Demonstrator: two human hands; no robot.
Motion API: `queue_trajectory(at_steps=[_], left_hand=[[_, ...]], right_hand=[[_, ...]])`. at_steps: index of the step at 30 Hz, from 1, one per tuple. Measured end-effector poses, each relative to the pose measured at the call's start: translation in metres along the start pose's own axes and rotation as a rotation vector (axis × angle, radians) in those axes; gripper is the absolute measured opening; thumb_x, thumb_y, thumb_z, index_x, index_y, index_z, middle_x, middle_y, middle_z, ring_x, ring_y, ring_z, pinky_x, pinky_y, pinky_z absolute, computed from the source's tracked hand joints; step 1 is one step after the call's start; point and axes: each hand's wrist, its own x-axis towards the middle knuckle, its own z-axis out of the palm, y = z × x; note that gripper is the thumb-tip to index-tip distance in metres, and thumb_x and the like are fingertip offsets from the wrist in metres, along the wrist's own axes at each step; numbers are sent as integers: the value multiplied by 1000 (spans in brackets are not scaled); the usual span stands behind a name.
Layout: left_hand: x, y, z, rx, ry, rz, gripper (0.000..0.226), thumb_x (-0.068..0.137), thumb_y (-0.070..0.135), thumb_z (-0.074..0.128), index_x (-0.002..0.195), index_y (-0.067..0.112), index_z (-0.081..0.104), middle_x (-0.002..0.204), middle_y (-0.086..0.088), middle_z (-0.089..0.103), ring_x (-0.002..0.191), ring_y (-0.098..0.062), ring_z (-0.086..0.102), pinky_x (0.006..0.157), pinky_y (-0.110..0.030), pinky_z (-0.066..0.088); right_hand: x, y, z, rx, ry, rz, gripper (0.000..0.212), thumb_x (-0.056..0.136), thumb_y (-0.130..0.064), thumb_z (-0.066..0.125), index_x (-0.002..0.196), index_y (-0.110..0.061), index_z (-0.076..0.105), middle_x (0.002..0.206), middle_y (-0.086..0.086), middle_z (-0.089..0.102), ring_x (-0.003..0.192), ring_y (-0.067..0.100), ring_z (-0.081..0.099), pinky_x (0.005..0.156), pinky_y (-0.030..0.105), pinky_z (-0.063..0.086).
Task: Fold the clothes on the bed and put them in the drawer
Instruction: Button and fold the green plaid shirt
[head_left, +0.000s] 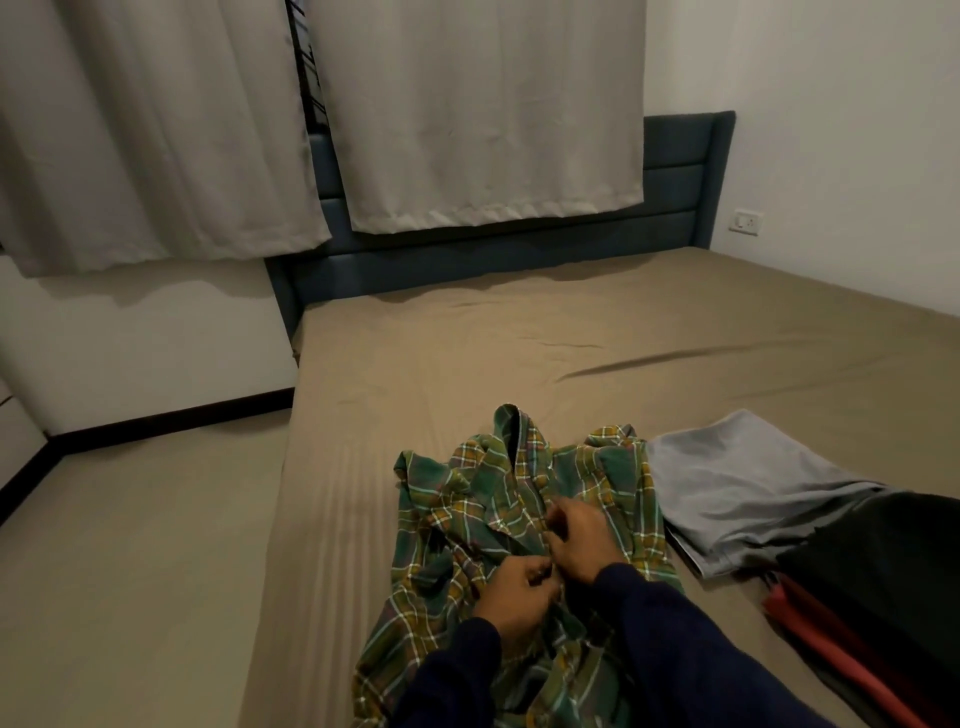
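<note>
A crumpled green-and-yellow plaid cotton shirt (524, 525) is lying on the tan-sheeted bed (519, 338), under both hands. The left hand (517, 590) and right hand (579, 535) are each pinching its front placket. At three o'clock, folded grey (737, 483), black (878, 561) and red garments (831, 639) are resting. Pale curtains (467, 114) are hanging at twelve.

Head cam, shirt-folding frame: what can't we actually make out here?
- Drawer: not in the head view at all.
- Plaid shirt: lower part cut off by the bottom edge and covered by the sleeves; whether the left hand and right hand work a button is too small to tell.
- Black garment and red garment: cut off by the right edge.
- Grey garment: type unclear while folded.
</note>
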Motion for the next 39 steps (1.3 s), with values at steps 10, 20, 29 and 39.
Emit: queue_trajectory(at_steps=[10,20,29,39], left_hand=[[29,19,-16,126,466,-424,40,85,44,74,97,6,69,100,-13,70,106,-35,64,80,-37,51],[39,32,-4,-118,372,-93,18,99,18,54,96,16,72,83,-2,65,82,-23,65,73,-35,50],[42,33,5,-479,331,-114,21,92,9,68,72,6,72,70,-1,66,63,-11,55,61,-24,47],[45,23,5,-386,416,-46,16,84,4,74,69,10,72,70,-7,73,69,-20,70,67,-36,58]], right_hand=[[-1,5,-3,-253,-98,71,41,85,-29,69,117,-9,53,127,13,52,114,32,56,92,36,47],[-2,29,-10,642,281,542,38,98,-19,53,62,-10,50,59,11,49,54,25,47,55,35,39],[-7,38,4,877,308,580,33,98,-26,64,82,4,66,74,25,65,64,28,59,57,43,51],[-22,-11,-11,464,384,254,35,82,-34,82,58,-20,60,56,-5,62,56,10,58,54,23,44]])
